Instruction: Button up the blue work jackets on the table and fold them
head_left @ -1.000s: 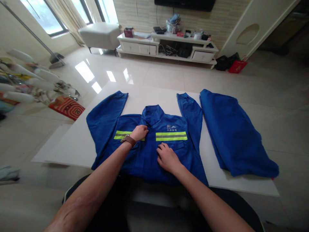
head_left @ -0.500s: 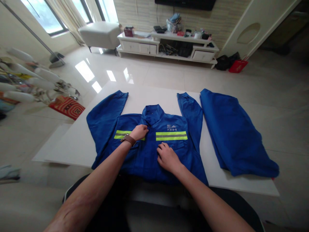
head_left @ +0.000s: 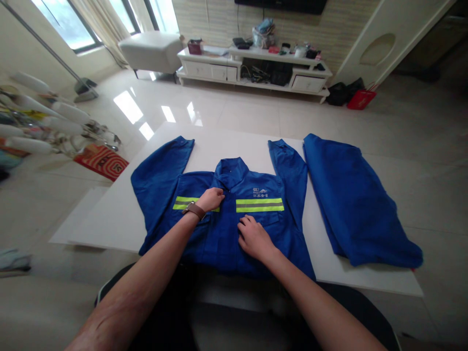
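Observation:
A blue work jacket point(head_left: 226, 234) with yellow-green reflective bands lies front side up, its collar pointing away from me and both sleeves bent up beside it. My left hand point(head_left: 212, 199), with a brown-strapped watch at the wrist, is closed on the jacket's front edge just below the collar. On the chest, under the right-hand band, my right hand point(head_left: 252, 236) rests with its fingers spread a little and slightly curled. To the right lies a folded blue garment point(head_left: 354, 204).
The white table point(head_left: 109, 222) carries both garments. Beyond it stand a white TV cabinet point(head_left: 208, 70) with small items and a pale ottoman point(head_left: 151, 51). A red patterned bag point(head_left: 102, 162) is left of the table; a red bag point(head_left: 361, 99) sits on the floor at the back right.

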Demonstrator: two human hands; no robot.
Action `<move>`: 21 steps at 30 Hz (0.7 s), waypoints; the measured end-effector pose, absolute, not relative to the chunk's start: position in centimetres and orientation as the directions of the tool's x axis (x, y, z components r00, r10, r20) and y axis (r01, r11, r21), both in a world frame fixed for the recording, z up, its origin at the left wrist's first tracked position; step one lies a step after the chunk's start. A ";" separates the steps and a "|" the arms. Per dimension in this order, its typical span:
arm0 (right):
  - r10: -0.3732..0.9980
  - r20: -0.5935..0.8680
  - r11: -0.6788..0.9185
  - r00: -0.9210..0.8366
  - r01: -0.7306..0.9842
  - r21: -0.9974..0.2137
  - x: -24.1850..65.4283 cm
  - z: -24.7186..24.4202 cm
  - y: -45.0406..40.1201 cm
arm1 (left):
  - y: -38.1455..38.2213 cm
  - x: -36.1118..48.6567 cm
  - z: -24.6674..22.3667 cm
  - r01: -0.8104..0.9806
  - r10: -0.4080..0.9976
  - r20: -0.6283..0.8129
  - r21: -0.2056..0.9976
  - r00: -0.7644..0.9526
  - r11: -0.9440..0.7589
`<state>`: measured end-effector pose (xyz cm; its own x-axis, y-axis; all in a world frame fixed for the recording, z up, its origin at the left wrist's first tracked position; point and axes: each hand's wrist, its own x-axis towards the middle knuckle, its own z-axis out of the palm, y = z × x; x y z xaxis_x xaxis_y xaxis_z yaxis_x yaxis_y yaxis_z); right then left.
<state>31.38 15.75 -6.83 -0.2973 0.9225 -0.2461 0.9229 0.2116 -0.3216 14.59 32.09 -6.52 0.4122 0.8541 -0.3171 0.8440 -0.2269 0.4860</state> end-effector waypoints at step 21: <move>0.919 -0.264 0.203 -0.293 0.925 -0.321 31.4 -6.7 15.7 | 32.7 14.0 -7.3 0.797 0.845 -0.324 0.577 0.425 -0.179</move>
<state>31.36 15.74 -6.68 -0.2930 0.9190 -0.2638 0.9250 0.2027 -0.3215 13.96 32.71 -7.28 0.4247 0.8453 -0.3242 0.7966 -0.1788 0.5774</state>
